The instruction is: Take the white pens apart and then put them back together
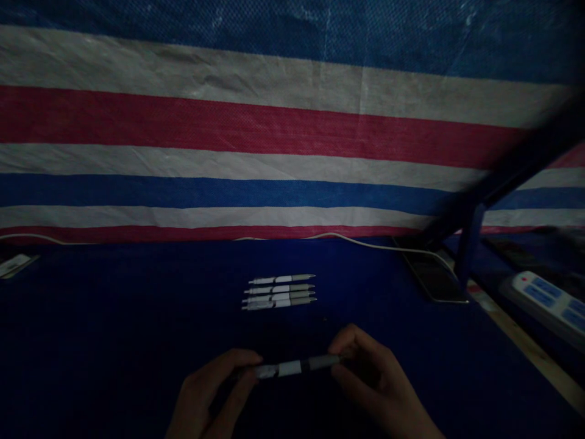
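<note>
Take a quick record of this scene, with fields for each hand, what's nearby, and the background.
Left hand: pinches the left part of a white-and-grey pen
Right hand: pinches the pen's right part
Nearby: four similar pens lying side by side on a dark blue cover
Off to the right: a phone, a white cable, a white power strip
Background: red, white and blue striped tarpaulin
</note>
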`<state>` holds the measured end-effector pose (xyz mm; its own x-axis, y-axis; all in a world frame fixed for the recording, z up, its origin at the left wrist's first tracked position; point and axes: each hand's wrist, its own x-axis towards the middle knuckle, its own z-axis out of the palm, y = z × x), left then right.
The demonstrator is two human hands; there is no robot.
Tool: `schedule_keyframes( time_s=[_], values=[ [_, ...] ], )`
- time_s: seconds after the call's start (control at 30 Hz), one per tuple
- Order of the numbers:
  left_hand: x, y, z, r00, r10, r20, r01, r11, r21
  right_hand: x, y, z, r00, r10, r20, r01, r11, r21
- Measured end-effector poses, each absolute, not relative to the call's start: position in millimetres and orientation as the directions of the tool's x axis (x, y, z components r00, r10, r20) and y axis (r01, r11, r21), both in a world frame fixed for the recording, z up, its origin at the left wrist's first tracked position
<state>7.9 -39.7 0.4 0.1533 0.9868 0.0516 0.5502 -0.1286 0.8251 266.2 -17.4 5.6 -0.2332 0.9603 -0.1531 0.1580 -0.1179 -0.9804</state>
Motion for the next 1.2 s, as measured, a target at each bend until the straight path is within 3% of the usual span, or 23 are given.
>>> schedule_keyframes(
  time_s=[0.17,0.4,0.63,0.9,1.2],
  values=[
    [9,-31,7,0.294,0.954,0.055,0.534,-0.211,0.819,270,-20,10,-0.213,0.974,-0.075,0.208,-0.030,-0.978],
    [10,-27,5,0.382,0.923,0.052,0.522,-0.262,0.811,276,-24,6,-0.171,0.985,-0.008,0.115,0.012,-0.993],
    [7,-25,2,0.341,0.938,0.057,0.538,-0.244,0.807,285,-20,13,-0.101,0.995,-0.015,0.108,-0.004,-0.994],
    [3,-22,5,0.269,0.962,0.055,0.548,-0.200,0.812,286,-15,13,0.060,0.994,-0.089,-0.180,-0.076,-0.981],
    [-2,-17,2,0.221,0.975,0.024,0.555,-0.146,0.819,287,-7,7,-0.011,0.992,-0.124,-0.344,-0.120,-0.931]
  ],
)
